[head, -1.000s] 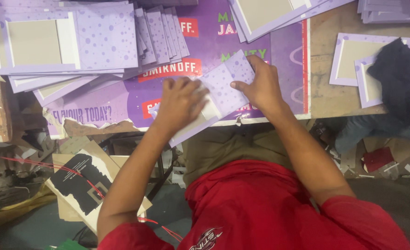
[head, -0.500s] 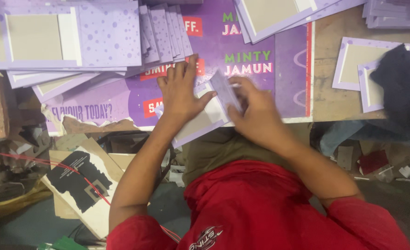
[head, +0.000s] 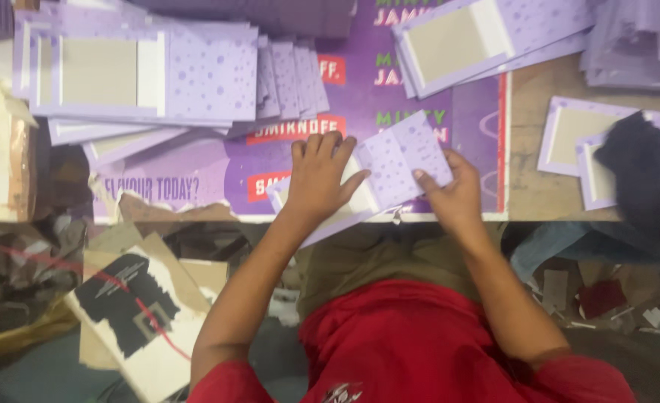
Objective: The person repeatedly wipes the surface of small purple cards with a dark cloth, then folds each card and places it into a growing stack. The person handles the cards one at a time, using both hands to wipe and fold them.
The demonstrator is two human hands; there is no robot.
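The lilac card (head: 390, 168) runs from 8 to 2 o'clock. The left hand (head: 319, 179) presses flat, fingers spread; the right hand (head: 453, 195) pinches its 3 o'clock end.

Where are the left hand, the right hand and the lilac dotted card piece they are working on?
left hand (head: 321, 177), head view, on the back of the hand.
right hand (head: 455, 195), head view, on the back of the hand.
lilac dotted card piece (head: 404, 155), head view, on its raised dotted flap.
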